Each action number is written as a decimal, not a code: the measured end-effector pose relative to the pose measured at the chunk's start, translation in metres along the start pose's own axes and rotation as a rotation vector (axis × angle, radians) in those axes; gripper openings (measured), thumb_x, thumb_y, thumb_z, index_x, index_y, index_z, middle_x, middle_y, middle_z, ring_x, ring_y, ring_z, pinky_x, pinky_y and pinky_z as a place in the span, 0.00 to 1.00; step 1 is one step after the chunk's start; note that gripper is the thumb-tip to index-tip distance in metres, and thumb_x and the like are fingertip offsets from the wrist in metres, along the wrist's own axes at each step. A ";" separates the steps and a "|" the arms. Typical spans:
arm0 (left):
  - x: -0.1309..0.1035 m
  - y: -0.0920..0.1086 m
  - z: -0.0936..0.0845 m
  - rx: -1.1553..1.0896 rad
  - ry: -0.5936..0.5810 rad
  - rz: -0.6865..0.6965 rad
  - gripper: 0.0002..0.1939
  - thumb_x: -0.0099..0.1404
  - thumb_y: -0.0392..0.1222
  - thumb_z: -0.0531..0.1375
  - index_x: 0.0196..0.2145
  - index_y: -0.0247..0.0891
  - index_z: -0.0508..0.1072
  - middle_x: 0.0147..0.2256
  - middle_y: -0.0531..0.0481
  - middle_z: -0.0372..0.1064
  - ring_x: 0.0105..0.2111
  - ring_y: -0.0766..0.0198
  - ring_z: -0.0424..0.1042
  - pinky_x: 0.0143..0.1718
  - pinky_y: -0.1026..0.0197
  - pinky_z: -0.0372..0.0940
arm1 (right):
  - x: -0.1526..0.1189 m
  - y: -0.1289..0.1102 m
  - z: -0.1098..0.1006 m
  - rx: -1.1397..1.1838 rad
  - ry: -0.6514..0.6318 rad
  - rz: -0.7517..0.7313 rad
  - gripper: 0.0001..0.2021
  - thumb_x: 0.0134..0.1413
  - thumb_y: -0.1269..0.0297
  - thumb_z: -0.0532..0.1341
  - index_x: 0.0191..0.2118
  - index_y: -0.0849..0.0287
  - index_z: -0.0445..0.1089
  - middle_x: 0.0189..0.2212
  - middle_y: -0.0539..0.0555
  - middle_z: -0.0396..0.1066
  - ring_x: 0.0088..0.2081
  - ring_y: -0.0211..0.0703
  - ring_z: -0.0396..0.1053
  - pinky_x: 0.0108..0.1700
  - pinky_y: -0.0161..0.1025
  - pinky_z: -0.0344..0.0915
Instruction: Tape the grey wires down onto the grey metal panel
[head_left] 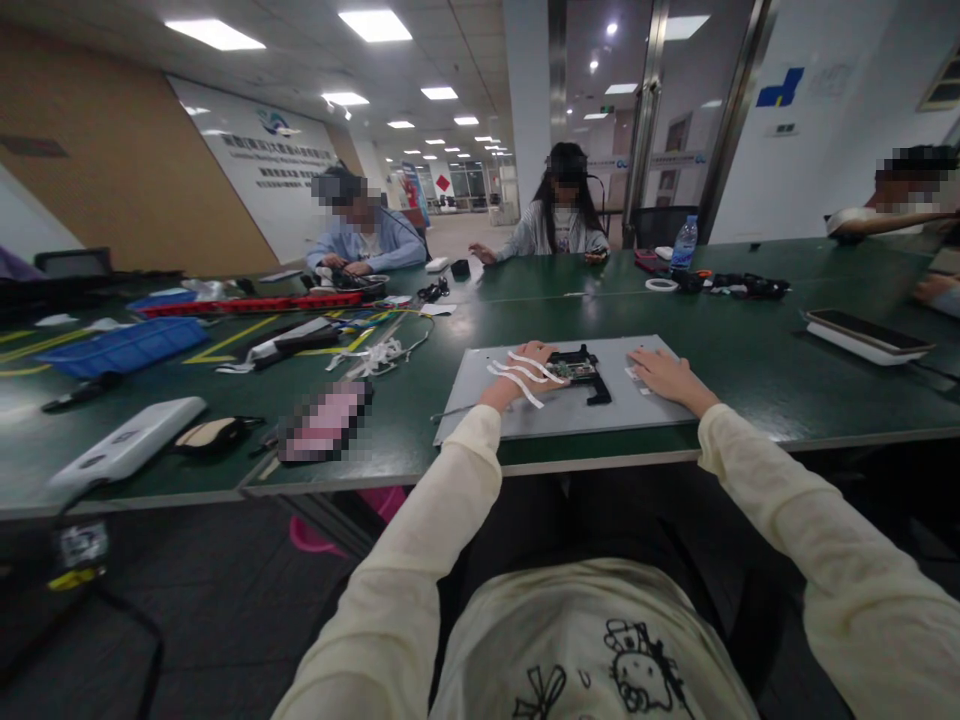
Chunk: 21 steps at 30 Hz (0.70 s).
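Grey panel (562,420) near the green table's (750,365) edge bears a black frame (600,393) and circuit board (574,371), between the hands. The right hand (665,374) lies open, palm down, on the panel. White strips (529,392) cross the left hand (517,385) beside the board; I cannot tell whether its fingers grip anything. Snagging strips could drag the board askew.

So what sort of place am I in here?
Probably an office used for electronics work: I can see a circuit board near your left hand, a long green table and a lettered wall sign.
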<state>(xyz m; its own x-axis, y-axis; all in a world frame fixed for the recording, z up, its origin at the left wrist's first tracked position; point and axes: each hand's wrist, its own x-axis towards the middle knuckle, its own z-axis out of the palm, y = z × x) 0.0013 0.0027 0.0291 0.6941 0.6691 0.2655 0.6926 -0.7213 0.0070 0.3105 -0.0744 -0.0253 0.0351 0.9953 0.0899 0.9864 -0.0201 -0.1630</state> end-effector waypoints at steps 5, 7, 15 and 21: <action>-0.052 -0.033 -0.029 0.021 -0.097 -0.215 0.33 0.61 0.63 0.55 0.56 0.37 0.64 0.52 0.36 0.66 0.51 0.47 0.68 0.47 0.48 0.65 | 0.001 0.002 0.004 -0.006 0.007 0.000 0.28 0.65 0.50 0.37 0.67 0.47 0.51 0.68 0.50 0.44 0.66 0.64 0.45 0.55 0.78 0.47; -0.079 -0.044 -0.034 0.026 -0.125 -0.307 0.31 0.61 0.62 0.55 0.54 0.38 0.65 0.52 0.35 0.67 0.51 0.46 0.68 0.47 0.47 0.65 | 0.001 0.003 0.005 -0.014 0.007 0.000 0.28 0.65 0.50 0.37 0.67 0.47 0.51 0.68 0.50 0.44 0.65 0.64 0.45 0.55 0.78 0.48; -0.157 -0.054 -0.036 0.012 -0.040 -0.516 0.24 0.65 0.56 0.52 0.53 0.40 0.65 0.53 0.39 0.66 0.56 0.49 0.64 0.51 0.49 0.63 | 0.002 0.003 0.005 -0.016 0.011 0.007 0.29 0.65 0.49 0.37 0.67 0.47 0.51 0.68 0.50 0.44 0.66 0.64 0.45 0.55 0.77 0.48; -0.174 -0.030 -0.027 0.020 0.114 -0.525 0.18 0.66 0.50 0.52 0.47 0.37 0.68 0.49 0.39 0.69 0.52 0.50 0.68 0.52 0.50 0.65 | 0.001 0.002 0.007 -0.013 0.022 0.011 0.29 0.65 0.49 0.37 0.67 0.47 0.51 0.68 0.50 0.45 0.65 0.64 0.46 0.54 0.77 0.49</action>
<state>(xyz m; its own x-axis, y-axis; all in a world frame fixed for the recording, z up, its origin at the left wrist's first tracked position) -0.1458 -0.0965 0.0086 0.2285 0.9146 0.3337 0.9451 -0.2905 0.1493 0.3115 -0.0723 -0.0326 0.0492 0.9928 0.1095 0.9880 -0.0323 -0.1512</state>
